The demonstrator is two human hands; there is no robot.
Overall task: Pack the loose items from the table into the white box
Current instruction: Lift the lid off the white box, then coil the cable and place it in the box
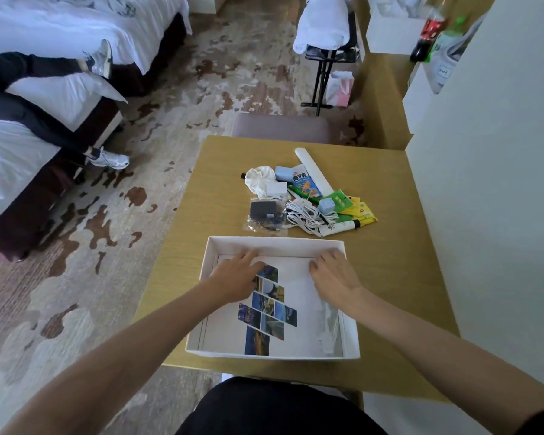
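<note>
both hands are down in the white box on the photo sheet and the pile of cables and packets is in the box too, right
Not quite. The pile of cables and packets is not in the white box; it lies on the table just beyond the box's far wall. The rest holds: the head view shows the left hand and right hand in the box on the photo sheet.

Single wide-angle view from the person's head, facing forward and tilted steeply down onto a wooden table [201,199], which sits close and fills the lower middle of the frame. Both forearms enter from the bottom corners. The left hand [236,277] and right hand [333,274] are close below the lens, over a white box [277,241] at the table's near edge. Beyond the table the view reaches across carpeted floor [201,73], with a bed [60,20] far left of the table.
</note>
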